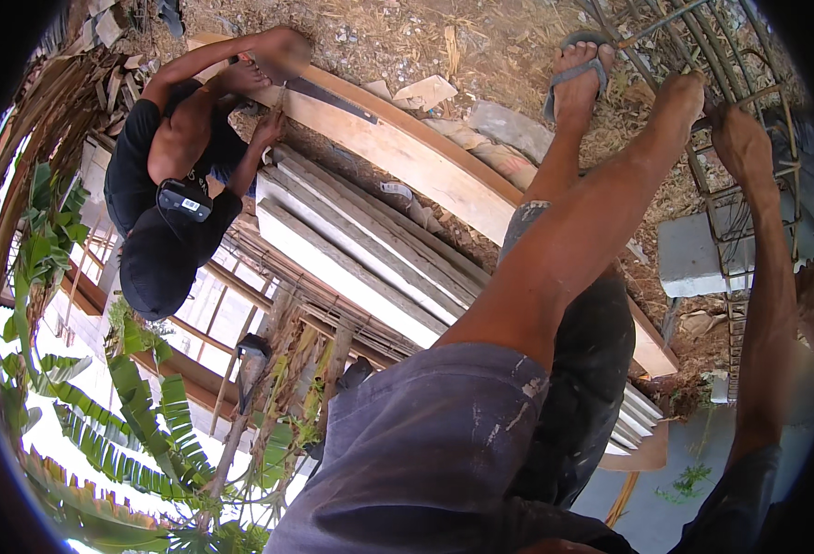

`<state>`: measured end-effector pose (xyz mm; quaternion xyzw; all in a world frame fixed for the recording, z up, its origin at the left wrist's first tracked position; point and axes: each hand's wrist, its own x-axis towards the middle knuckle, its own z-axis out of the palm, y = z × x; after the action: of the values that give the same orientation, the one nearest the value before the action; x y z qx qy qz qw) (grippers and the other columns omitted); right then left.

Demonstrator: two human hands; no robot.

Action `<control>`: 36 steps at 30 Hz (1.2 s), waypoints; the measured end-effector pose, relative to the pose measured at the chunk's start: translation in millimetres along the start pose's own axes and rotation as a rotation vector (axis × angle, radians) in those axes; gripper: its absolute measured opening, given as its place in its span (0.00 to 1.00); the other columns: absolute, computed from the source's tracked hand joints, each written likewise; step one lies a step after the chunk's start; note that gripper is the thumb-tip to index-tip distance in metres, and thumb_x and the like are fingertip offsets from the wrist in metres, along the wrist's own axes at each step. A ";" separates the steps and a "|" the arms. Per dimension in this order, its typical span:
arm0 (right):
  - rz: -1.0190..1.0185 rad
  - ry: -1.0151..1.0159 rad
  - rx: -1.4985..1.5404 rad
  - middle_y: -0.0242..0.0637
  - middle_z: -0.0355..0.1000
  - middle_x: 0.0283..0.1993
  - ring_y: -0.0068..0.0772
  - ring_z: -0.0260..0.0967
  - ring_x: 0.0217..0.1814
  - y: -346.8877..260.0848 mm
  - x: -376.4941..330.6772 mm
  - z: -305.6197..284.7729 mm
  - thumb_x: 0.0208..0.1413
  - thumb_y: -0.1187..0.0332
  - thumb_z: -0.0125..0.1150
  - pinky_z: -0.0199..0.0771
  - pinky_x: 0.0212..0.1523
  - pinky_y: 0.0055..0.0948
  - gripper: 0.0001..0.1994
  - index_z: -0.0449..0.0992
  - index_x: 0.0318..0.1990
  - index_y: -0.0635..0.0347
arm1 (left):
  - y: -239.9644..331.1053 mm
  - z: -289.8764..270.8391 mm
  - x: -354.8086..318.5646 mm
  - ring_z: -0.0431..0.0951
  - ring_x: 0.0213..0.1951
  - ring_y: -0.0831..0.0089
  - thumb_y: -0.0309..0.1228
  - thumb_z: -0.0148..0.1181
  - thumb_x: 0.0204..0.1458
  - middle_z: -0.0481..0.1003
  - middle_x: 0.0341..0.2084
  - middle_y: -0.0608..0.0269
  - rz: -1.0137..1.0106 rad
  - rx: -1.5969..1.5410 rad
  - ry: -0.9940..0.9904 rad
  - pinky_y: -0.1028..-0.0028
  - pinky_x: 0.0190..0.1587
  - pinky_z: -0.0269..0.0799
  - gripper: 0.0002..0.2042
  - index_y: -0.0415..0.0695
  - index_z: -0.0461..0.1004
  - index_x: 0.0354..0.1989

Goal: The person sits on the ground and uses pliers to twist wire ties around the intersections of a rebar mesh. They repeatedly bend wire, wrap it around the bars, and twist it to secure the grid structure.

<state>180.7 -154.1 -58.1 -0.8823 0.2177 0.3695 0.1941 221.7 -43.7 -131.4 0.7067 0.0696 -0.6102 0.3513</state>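
Observation:
My left hand (682,98) reaches out at the upper right, closed, at the side of a cage of steel reinforcing bars (730,226). Close beside it, my right hand (742,146) is also closed, its fingers pointing toward the left hand. A small dark thing shows between the two hands, too small to name; what either one grips is hidden. The cage has long rusty bars with square stirrups and runs down the right side. My sandalled foot (577,78) rests on the ground left of the hands.
A co-worker (180,175) in a black cap crouches at the left, hands at a long wooden plank (425,166) with a dark saw blade (333,98) against it. Stacked concrete posts (351,249) lie nearby. A grey block (688,254) sits beside the cage. Banana leaves (139,406) hang at lower left.

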 end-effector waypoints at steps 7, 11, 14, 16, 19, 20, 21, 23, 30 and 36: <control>0.353 0.199 0.479 0.54 0.75 0.29 0.51 0.75 0.32 20.3 -6.6 37.0 0.57 0.61 0.50 0.71 0.33 0.43 0.18 0.79 0.37 0.69 | 6.6 8.1 -15.5 0.76 0.31 0.62 0.33 0.59 0.44 0.76 0.25 0.48 -0.028 -0.083 -0.022 0.62 0.34 0.69 0.13 0.33 0.78 0.30; 0.925 0.153 1.153 0.34 0.66 0.19 0.27 0.60 0.18 -2.7 -6.6 40.6 0.51 0.59 0.60 0.56 0.20 0.34 0.18 0.80 0.34 0.70 | -3.6 -2.8 -1.9 0.76 0.27 0.66 0.30 0.64 0.42 0.76 0.21 0.50 -0.021 -0.186 0.033 0.64 0.31 0.69 0.10 0.33 0.78 0.27; 0.800 0.156 1.373 0.28 0.59 0.16 0.22 0.53 0.15 -14.1 -13.7 39.3 0.58 0.64 0.55 0.53 0.17 0.27 0.13 0.79 0.35 0.66 | 6.0 -3.8 -0.6 0.75 0.24 0.69 0.29 0.66 0.41 0.76 0.19 0.52 -0.021 -0.219 0.030 0.65 0.28 0.69 0.10 0.33 0.78 0.25; 0.609 0.182 1.086 0.34 0.62 0.17 0.29 0.58 0.17 -16.1 -28.2 29.1 0.57 0.66 0.56 0.60 0.21 0.32 0.11 0.79 0.36 0.66 | 10.8 -7.3 -3.1 0.74 0.22 0.70 0.30 0.67 0.42 0.76 0.18 0.54 -0.035 -0.181 0.011 0.65 0.27 0.68 0.10 0.33 0.78 0.24; 0.217 0.302 0.389 0.45 0.71 0.27 0.48 0.70 0.29 -22.2 -52.4 19.1 0.55 0.68 0.56 0.70 0.35 0.44 0.10 0.79 0.38 0.63 | 13.8 -6.8 -5.0 0.72 0.20 0.71 0.30 0.66 0.43 0.75 0.16 0.56 -0.020 -0.105 -0.052 0.65 0.25 0.67 0.10 0.35 0.78 0.22; 0.194 0.269 0.310 0.45 0.71 0.30 0.49 0.71 0.32 -23.2 -51.8 14.8 0.55 0.67 0.57 0.71 0.36 0.44 0.09 0.79 0.38 0.63 | 13.8 -6.4 -6.4 0.72 0.19 0.70 0.31 0.66 0.43 0.75 0.15 0.56 -0.028 -0.108 -0.052 0.65 0.25 0.67 0.10 0.35 0.78 0.22; 0.167 0.243 0.233 0.45 0.72 0.33 0.50 0.71 0.34 -25.6 -45.1 3.5 0.55 0.67 0.57 0.71 0.37 0.44 0.09 0.79 0.38 0.63 | 16.5 -7.3 -4.6 0.72 0.19 0.70 0.31 0.66 0.43 0.75 0.15 0.56 -0.029 -0.109 -0.050 0.65 0.24 0.67 0.10 0.35 0.78 0.22; -0.042 0.336 0.071 0.45 0.73 0.42 0.50 0.72 0.43 -15.3 -36.8 0.0 0.57 0.68 0.56 0.72 0.39 0.44 0.08 0.77 0.38 0.62 | 22.6 -6.4 -2.3 0.71 0.18 0.70 0.31 0.66 0.43 0.75 0.15 0.55 -0.035 -0.079 -0.030 0.65 0.24 0.67 0.10 0.35 0.78 0.22; 0.136 0.231 0.240 0.46 0.76 0.38 0.51 0.73 0.32 -2.6 -26.1 -5.7 0.57 0.69 0.56 0.73 0.35 0.43 0.07 0.76 0.38 0.60 | 28.9 -6.7 -11.5 0.71 0.17 0.66 0.32 0.66 0.42 0.75 0.15 0.53 -0.037 -0.037 -0.002 0.63 0.25 0.68 0.11 0.34 0.78 0.21; 1.012 0.254 1.583 0.41 0.76 0.30 0.29 0.69 0.22 6.9 -17.4 28.6 0.60 0.72 0.52 0.71 0.24 0.27 0.05 0.73 0.34 0.64 | 28.7 -5.0 -8.0 0.71 0.17 0.65 0.32 0.66 0.43 0.74 0.14 0.53 -0.041 0.000 -0.011 0.63 0.25 0.67 0.12 0.34 0.76 0.19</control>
<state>149.9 -141.2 -65.2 -0.3288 0.7811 0.0561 0.5278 238.9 -59.5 -112.3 0.7018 0.0819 -0.6212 0.3391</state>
